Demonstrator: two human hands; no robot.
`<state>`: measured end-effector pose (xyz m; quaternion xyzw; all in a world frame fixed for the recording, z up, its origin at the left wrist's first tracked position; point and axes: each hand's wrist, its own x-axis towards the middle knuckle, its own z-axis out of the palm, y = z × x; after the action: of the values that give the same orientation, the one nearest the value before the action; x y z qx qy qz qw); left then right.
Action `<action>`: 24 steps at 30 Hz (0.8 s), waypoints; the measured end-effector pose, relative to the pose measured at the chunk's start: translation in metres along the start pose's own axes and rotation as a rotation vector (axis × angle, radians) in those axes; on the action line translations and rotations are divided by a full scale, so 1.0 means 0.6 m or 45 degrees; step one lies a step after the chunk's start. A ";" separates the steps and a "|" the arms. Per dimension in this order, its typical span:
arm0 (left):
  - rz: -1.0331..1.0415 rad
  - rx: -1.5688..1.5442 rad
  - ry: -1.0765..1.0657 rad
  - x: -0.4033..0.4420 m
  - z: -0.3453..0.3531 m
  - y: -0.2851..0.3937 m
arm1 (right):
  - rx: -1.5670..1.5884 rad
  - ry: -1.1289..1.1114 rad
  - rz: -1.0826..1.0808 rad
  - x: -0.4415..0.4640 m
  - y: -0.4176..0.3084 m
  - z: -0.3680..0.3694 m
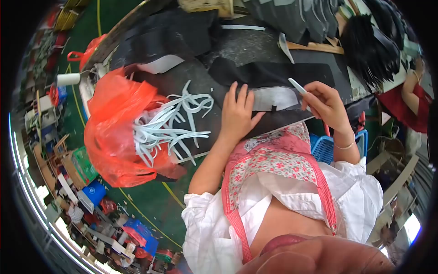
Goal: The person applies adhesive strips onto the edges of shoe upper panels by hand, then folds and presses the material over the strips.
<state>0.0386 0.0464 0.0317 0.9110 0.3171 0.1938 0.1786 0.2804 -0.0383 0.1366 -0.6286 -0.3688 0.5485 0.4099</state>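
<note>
My left hand (238,112) lies with its fingers spread on the dark work surface, its fingertips on the edge of a black piece (296,73) and beside a silvery-white curved piece (276,98). In my right hand (325,104), pinched between thumb and fingers, is a narrow white strip (297,86), its free end pointing up and left. A small black mark or bit shows at the lower edge of the silvery piece. To the left, many pale strips (171,123) spill from a red plastic bag (112,128).
Black sheets (169,39) lie at the back left. Grey pieces (296,18) are stacked at the back, with a wooden-handled tool (315,47) before them. Black strips (369,50) hang at the right. Another person's arm (411,91) shows at the far right, above a blue basket (322,148).
</note>
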 end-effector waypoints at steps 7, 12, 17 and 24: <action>0.080 -0.090 -0.088 -0.031 -0.007 0.010 | -0.079 -0.100 0.083 0.007 0.004 0.008; -0.014 -0.107 -0.009 -0.028 -0.015 -0.001 | -0.173 -0.178 0.059 0.060 0.039 0.069; -0.021 -0.117 0.013 -0.027 -0.013 -0.018 | -0.456 -0.005 -0.519 0.126 0.090 0.146; -0.071 -0.221 0.114 -0.034 -0.007 -0.029 | -0.769 0.103 -0.452 0.142 0.102 0.163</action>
<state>0.0128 0.0469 0.0224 0.8733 0.3321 0.2560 0.2480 0.1949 0.0261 0.0411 -0.6690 -0.6013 0.3094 0.3086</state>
